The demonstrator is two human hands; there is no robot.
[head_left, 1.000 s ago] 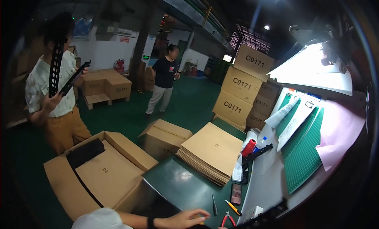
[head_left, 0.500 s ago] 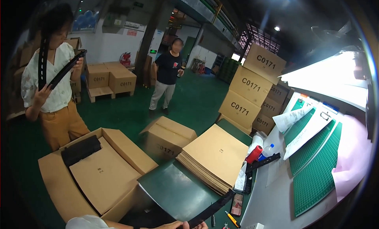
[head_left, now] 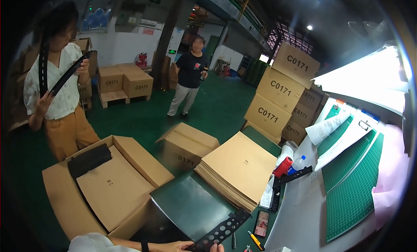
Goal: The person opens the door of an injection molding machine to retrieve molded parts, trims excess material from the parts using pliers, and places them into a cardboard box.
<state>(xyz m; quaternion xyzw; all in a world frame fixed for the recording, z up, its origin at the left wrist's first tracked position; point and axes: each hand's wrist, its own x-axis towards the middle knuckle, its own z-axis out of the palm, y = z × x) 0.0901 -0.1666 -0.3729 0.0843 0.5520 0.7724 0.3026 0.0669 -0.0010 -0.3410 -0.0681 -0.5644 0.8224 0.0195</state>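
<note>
At the bottom edge of the view I hold a long black plastic strip (head_left: 240,218) with rows of round holes. My left hand (head_left: 179,246) closes on its near end, with a dark band on that wrist. Fingers of my right hand (head_left: 216,248) grip the strip's lower edge; the rest of that hand is cut off by the frame. The strip's far end reaches over the near corner of a stack of brown cardboard sheets (head_left: 239,163). Just right of it lie a phone (head_left: 262,223) and a yellow utility knife (head_left: 256,240).
An open carton (head_left: 58,191) on the left holds a cardboard sheet and black parts (head_left: 90,160). Behind it, a co-worker (head_left: 61,87) holds black strips; another person (head_left: 189,74) stands farther back. Stacked cartons (head_left: 280,89) rise beyond the dark green tabletop (head_left: 191,200).
The black strip has turned in my hands: its narrow dark side showed before, and now its broad holed face does. The whole view has shifted slightly.
</note>
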